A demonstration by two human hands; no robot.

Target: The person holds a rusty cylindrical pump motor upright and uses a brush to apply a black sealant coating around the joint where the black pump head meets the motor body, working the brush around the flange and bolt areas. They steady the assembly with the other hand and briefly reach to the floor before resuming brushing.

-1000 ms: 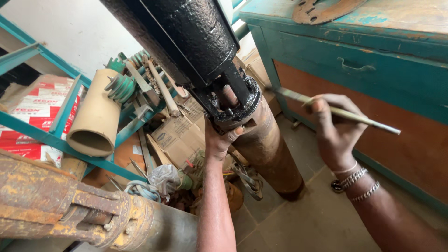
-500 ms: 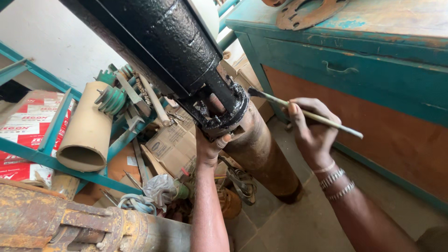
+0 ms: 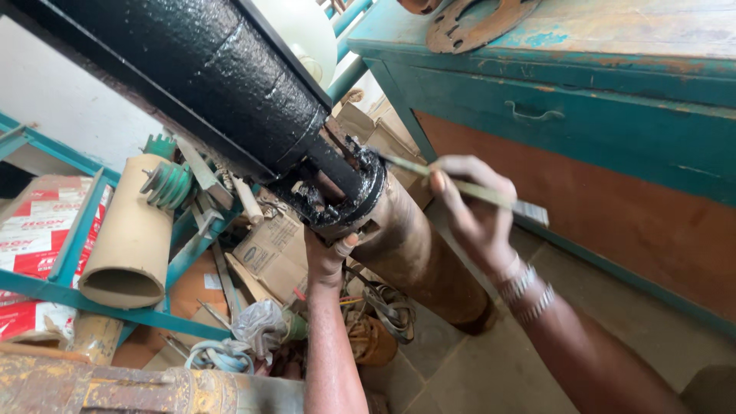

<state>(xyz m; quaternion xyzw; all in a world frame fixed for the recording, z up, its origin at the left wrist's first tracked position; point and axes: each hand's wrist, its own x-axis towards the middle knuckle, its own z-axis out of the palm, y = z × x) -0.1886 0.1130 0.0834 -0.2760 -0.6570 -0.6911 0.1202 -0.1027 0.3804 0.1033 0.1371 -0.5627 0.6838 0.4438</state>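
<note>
A long black-painted metal cylinder slants down from the upper left and ends in a wet black flanged end. My left hand presses up against the underside of that flange. My right hand is closed on a thin paintbrush handle, whose tip points at the flange's right edge. Two bangles circle my right wrist. Behind the flange a rusty brown cylinder stands on the floor.
A teal wooden workbench with a drawer fills the right, a rusty gasket plate on top. A teal metal rack at left holds a cardboard tube, a green pulley, boxes and scrap. A rusty pipe lies bottom left.
The view has closed in on the flange. My right hand has brought the brush leftward, up to the flange edge. My left hand stays under the flange.
</note>
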